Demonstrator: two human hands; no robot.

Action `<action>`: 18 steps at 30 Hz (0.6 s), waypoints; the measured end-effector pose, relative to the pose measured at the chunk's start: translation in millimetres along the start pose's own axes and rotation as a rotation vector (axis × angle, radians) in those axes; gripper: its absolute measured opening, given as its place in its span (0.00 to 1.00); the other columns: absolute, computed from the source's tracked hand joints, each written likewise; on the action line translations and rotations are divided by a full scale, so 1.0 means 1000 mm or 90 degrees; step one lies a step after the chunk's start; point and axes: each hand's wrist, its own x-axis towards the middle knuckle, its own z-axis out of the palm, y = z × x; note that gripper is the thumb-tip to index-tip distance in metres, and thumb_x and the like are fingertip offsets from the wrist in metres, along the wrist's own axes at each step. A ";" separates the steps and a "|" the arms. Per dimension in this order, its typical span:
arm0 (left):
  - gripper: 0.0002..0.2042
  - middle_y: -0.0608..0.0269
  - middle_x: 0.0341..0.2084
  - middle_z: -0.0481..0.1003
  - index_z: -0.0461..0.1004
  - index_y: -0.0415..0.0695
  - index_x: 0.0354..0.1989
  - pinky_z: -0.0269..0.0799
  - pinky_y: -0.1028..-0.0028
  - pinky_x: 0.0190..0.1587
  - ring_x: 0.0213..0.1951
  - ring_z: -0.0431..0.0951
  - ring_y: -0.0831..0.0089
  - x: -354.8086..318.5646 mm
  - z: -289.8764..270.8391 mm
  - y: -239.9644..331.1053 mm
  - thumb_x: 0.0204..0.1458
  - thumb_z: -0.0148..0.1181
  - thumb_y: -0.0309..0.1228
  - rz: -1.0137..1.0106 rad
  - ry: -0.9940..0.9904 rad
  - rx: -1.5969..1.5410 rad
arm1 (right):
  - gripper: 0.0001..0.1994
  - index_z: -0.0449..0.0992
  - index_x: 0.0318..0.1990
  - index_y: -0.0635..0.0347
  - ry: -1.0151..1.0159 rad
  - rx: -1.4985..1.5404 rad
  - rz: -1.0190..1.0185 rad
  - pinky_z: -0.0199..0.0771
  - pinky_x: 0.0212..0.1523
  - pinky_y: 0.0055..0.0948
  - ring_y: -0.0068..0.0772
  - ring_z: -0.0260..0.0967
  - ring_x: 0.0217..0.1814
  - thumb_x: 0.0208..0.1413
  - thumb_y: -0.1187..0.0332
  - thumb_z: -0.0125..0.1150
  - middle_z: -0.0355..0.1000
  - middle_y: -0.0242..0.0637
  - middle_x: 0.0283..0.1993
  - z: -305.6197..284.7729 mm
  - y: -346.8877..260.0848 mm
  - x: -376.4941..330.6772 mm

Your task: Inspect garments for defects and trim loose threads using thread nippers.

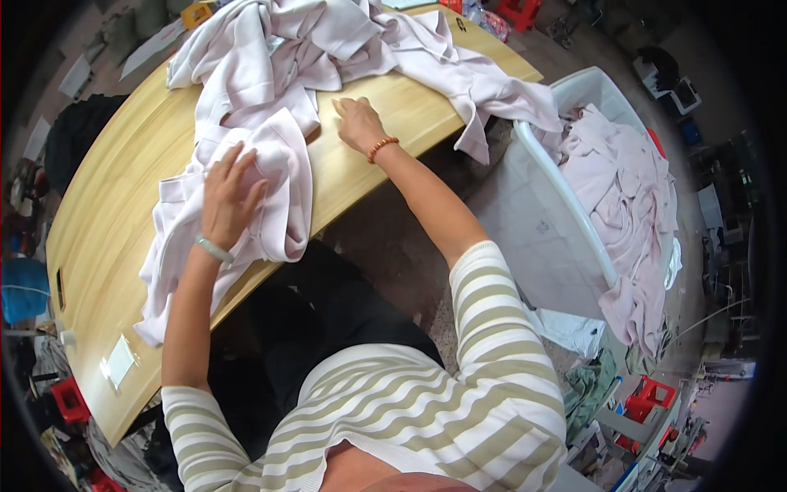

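Note:
A pale pink knitted garment point(275, 176) lies loosely folded at the near edge of the wooden table point(115, 197), one part hanging toward me. My left hand point(228, 195), with a pale bangle at its wrist, rests on this garment with its fingers apart. To the right of the garment, my right hand point(361, 127) is closed just above the bare wood, a beaded bracelet on its wrist. Something small and tan may show at its fingertips, but I cannot make out what. More pale pink garments point(328, 37) are heaped along the far side of the table.
At the right stands a large translucent plastic bin point(566, 193), piled with similar pink garments point(615, 180), some hanging over its rim. A pink sleeve reaches from the table to the bin. A small white packet point(120, 361) lies at the table's left end. Red stools point(648, 398) stand farther off.

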 end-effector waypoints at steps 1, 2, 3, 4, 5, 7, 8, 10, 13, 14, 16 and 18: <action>0.23 0.55 0.57 0.65 0.67 0.45 0.54 0.53 0.60 0.62 0.59 0.62 0.56 0.001 0.010 -0.002 0.49 0.61 0.35 -0.014 -0.028 0.024 | 0.13 0.73 0.46 0.61 0.003 0.003 -0.013 0.67 0.52 0.43 0.58 0.65 0.50 0.53 0.70 0.50 0.65 0.60 0.46 -0.003 0.000 0.000; 0.25 0.56 0.57 0.65 0.66 0.46 0.56 0.51 0.58 0.62 0.60 0.62 0.56 -0.001 0.023 -0.007 0.49 0.61 0.38 -0.028 -0.057 0.048 | 0.14 0.72 0.48 0.59 0.021 0.002 -0.012 0.66 0.52 0.42 0.56 0.64 0.50 0.53 0.72 0.49 0.65 0.57 0.46 -0.003 0.000 -0.004; 0.27 0.58 0.59 0.63 0.64 0.48 0.58 0.46 0.56 0.64 0.62 0.59 0.58 -0.008 0.035 -0.017 0.50 0.59 0.42 -0.075 -0.143 0.000 | 0.16 0.71 0.50 0.58 0.040 0.001 -0.010 0.65 0.53 0.41 0.54 0.64 0.50 0.52 0.74 0.49 0.66 0.54 0.46 -0.004 0.001 -0.008; 0.27 0.58 0.62 0.60 0.64 0.49 0.59 0.45 0.57 0.65 0.64 0.56 0.60 -0.020 0.059 -0.026 0.51 0.56 0.44 -0.089 -0.145 0.000 | 0.16 0.71 0.50 0.58 0.044 0.003 -0.021 0.65 0.53 0.41 0.54 0.64 0.50 0.52 0.74 0.49 0.66 0.54 0.46 -0.002 0.005 -0.009; 0.26 0.59 0.63 0.58 0.64 0.50 0.59 0.44 0.57 0.65 0.65 0.55 0.61 -0.025 0.071 -0.025 0.52 0.55 0.44 -0.086 -0.132 0.010 | 0.18 0.70 0.52 0.56 0.056 -0.017 -0.085 0.65 0.54 0.40 0.52 0.63 0.51 0.52 0.75 0.48 0.66 0.51 0.47 0.001 0.019 -0.012; 0.26 0.59 0.64 0.57 0.64 0.50 0.59 0.43 0.58 0.66 0.66 0.53 0.61 -0.025 0.076 -0.022 0.53 0.54 0.45 -0.080 -0.119 0.023 | 0.24 0.65 0.59 0.53 0.080 -0.053 -0.172 0.63 0.55 0.39 0.47 0.60 0.54 0.51 0.75 0.48 0.65 0.44 0.51 0.005 0.033 -0.022; 0.24 0.60 0.64 0.56 0.64 0.51 0.59 0.43 0.58 0.66 0.66 0.52 0.61 -0.024 0.074 -0.022 0.54 0.53 0.43 -0.080 -0.128 0.019 | 0.24 0.65 0.59 0.53 0.083 -0.050 -0.173 0.63 0.55 0.39 0.47 0.60 0.54 0.51 0.75 0.48 0.65 0.44 0.51 0.008 0.034 -0.023; 0.23 0.61 0.65 0.55 0.65 0.51 0.59 0.42 0.59 0.66 0.67 0.51 0.62 -0.021 0.074 -0.019 0.54 0.52 0.41 -0.075 -0.139 0.016 | 0.25 0.65 0.60 0.50 0.111 -0.045 -0.170 0.61 0.57 0.38 0.47 0.60 0.54 0.52 0.76 0.48 0.67 0.45 0.51 0.008 0.033 -0.022; 0.23 0.60 0.64 0.57 0.65 0.52 0.59 0.45 0.59 0.65 0.65 0.54 0.60 -0.020 0.077 -0.015 0.53 0.53 0.39 -0.080 -0.127 0.029 | 0.25 0.64 0.60 0.51 0.133 -0.037 -0.180 0.60 0.59 0.37 0.48 0.57 0.58 0.52 0.74 0.51 0.66 0.45 0.53 0.012 0.038 -0.021; 0.23 0.60 0.64 0.57 0.65 0.52 0.59 0.45 0.59 0.65 0.65 0.54 0.60 -0.019 0.078 -0.015 0.53 0.53 0.39 -0.076 -0.135 0.028 | 0.25 0.64 0.60 0.51 0.133 -0.036 -0.171 0.60 0.59 0.37 0.48 0.57 0.58 0.52 0.74 0.51 0.66 0.45 0.53 0.013 0.043 -0.021; 0.22 0.58 0.62 0.59 0.67 0.53 0.57 0.48 0.59 0.63 0.62 0.58 0.58 -0.017 0.072 -0.017 0.52 0.55 0.37 -0.080 -0.106 0.037 | 0.20 0.68 0.55 0.58 0.150 0.050 -0.225 0.60 0.59 0.39 0.47 0.59 0.58 0.52 0.70 0.55 0.67 0.47 0.53 0.008 0.040 -0.011; 0.21 0.55 0.59 0.62 0.69 0.52 0.55 0.52 0.60 0.61 0.58 0.62 0.56 -0.019 0.069 -0.018 0.50 0.56 0.35 -0.073 -0.069 0.034 | 0.19 0.69 0.54 0.60 0.171 0.135 -0.194 0.63 0.56 0.36 0.45 0.63 0.54 0.53 0.70 0.55 0.68 0.47 0.50 -0.003 0.048 -0.001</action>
